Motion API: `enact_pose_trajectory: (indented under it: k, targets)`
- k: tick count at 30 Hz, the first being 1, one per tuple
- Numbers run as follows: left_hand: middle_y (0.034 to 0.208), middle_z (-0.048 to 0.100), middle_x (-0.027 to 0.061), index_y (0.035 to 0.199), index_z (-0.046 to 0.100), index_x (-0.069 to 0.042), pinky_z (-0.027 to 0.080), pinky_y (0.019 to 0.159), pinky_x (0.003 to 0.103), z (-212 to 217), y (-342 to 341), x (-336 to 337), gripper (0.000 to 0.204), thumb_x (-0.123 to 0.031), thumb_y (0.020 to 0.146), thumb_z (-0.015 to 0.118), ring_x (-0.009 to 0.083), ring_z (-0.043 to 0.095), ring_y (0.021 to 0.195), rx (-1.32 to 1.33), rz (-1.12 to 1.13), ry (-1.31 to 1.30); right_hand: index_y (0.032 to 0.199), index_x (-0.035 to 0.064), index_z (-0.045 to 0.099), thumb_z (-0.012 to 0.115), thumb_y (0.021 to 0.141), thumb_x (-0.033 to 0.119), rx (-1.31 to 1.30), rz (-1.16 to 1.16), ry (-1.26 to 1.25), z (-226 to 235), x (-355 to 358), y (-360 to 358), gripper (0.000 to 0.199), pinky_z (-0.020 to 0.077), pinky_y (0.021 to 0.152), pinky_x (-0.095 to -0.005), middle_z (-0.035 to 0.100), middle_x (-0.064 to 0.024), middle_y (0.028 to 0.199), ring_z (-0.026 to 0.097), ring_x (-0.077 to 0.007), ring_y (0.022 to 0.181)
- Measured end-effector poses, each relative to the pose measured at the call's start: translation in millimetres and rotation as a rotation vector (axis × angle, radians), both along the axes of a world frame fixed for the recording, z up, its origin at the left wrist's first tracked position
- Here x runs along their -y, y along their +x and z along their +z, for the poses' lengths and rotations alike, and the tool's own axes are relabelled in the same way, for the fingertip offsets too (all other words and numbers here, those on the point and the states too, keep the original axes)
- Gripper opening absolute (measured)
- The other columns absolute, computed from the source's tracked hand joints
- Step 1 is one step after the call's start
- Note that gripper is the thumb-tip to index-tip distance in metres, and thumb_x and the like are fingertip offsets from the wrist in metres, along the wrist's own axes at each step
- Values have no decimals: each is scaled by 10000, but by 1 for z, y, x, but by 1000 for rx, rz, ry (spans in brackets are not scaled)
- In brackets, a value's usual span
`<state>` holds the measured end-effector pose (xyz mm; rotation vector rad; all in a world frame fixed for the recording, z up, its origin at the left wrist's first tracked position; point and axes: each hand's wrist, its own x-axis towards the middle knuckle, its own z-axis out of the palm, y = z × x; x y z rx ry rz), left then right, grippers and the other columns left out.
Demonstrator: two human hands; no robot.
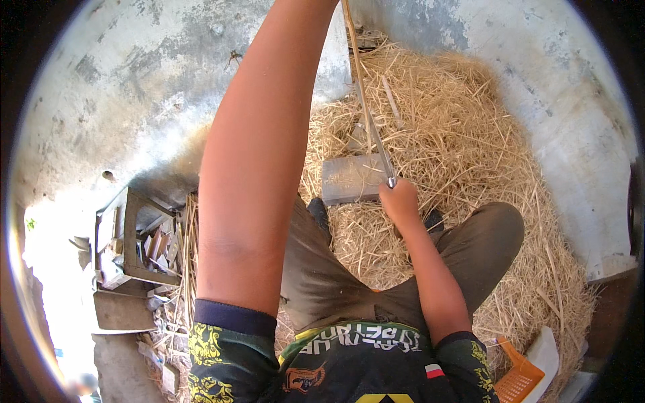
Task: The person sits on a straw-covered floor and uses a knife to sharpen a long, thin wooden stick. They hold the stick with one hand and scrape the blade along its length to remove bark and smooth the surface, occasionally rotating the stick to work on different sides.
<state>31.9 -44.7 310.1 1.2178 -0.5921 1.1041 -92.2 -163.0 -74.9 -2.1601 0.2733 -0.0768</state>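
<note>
My right hand (401, 200) is closed around the handle of a knife, just beyond my knees. The knife's narrow metal blade (381, 149) points away from me and slants up to the left. Along the blade runs a long, thin, pale strip that looks like bamboo or wood (358, 64), which rises to the top edge of the picture. My left arm stretches up past that edge, so the left hand is out of sight. Below the blade lies a grey wooden block (351, 180), near my feet.
Straw-like shavings (457, 114) cover the floor around me. A worn wall (134, 101) stands to the left and another to the right. On the left are a wooden frame (151, 274) with scraps inside and a bundle of sticks. An orange plastic basket (521, 379) lies at lower right.
</note>
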Motion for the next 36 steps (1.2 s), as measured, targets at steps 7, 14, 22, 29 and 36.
enact_pose_trajectory:
  k: [7,14,22,29,36]
  targets:
    - [571,496,27,751,621,31,351,494,319,4,4,2,560,-444,1017,489,127,440,511,37,22,-15,651,-16,585,645,811,227,8,13,114,30,14,0,297,418,520,-416,563,-110,545,543,-238,498]
    - [606,533,60,783,645,57,388,559,356,0,15,-5,581,-450,1016,481,158,468,576,71,136,-8,718,17,548,642,897,154,556,-104,420,92,-9,-16,244,354,475,-292,472,16,547,426,-65,514]
    - [587,510,57,702,582,28,382,549,353,5,12,-6,587,-460,1014,487,156,447,552,50,108,34,849,-62,654,636,861,244,-231,68,-331,-58,6,-2,307,508,611,-451,655,-190,694,654,-321,645]
    - [582,509,68,686,579,18,387,536,366,3,-5,-11,579,-453,1010,492,174,459,520,-77,-28,-43,814,-50,639,635,867,285,-341,25,-72,-86,21,7,340,488,538,-433,607,-143,621,613,-267,546]
    - [605,535,85,715,591,57,409,594,371,-2,13,-29,574,-426,1009,494,184,467,572,80,254,-34,803,-26,596,617,937,298,178,50,380,55,-11,-11,351,383,522,-377,480,-27,565,449,-154,513]
